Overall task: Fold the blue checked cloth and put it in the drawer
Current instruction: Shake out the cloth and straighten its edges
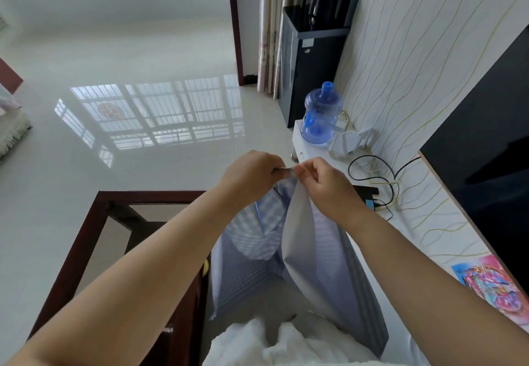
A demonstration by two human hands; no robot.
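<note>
The blue checked cloth (246,254) hangs in front of me, held up by its top edge, with its pale plain underside (303,239) turned outward on the right. My left hand (252,172) pinches the top edge, and my right hand (323,184) pinches the same edge right beside it, fingertips almost touching. The cloth drapes down to my white fluffy garment (286,342). No drawer front is clearly visible; a knob (293,156) shows on the low white cabinet (303,142) just beyond my hands.
A dark wooden glass-topped table (94,228) stands at lower left. On the white cabinet sit a blue water jug (322,113), a white folded object (347,141), black cables (372,171) and a colourful picture (492,285). A dark screen (492,136) is on the right, a black dispenser (312,59) beyond.
</note>
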